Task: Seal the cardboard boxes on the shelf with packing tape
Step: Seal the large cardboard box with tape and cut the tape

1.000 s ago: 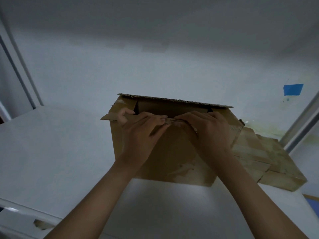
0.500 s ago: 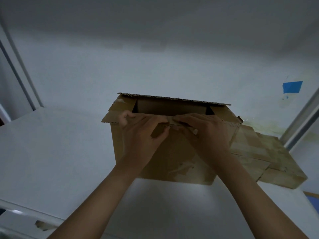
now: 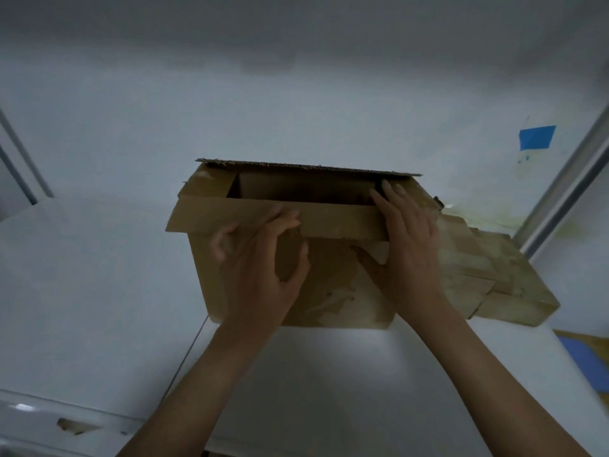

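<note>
A brown cardboard box (image 3: 339, 285) stands on the white shelf (image 3: 92, 278), its top partly open with a dark gap between the far flap and the near flap (image 3: 333, 219). My left hand (image 3: 260, 262) is at the front of the near flap, fingers loosely bent against its lower edge. My right hand (image 3: 408, 239) lies flat with straight fingers on the box's right end, fingertips at the gap. No tape roll is visible.
A second, flatter cardboard box (image 3: 494, 285) covered in old tape lies to the right, touching the first. A patch of blue tape (image 3: 537, 137) sticks to the back wall. Metal shelf uprights (image 3: 566, 183) stand at right and left.
Both hands were together gripping the middle of the near flap's edge. They have since spread apart, the right hand sliding to the right end, and the near flap now lies flatter over the top.
</note>
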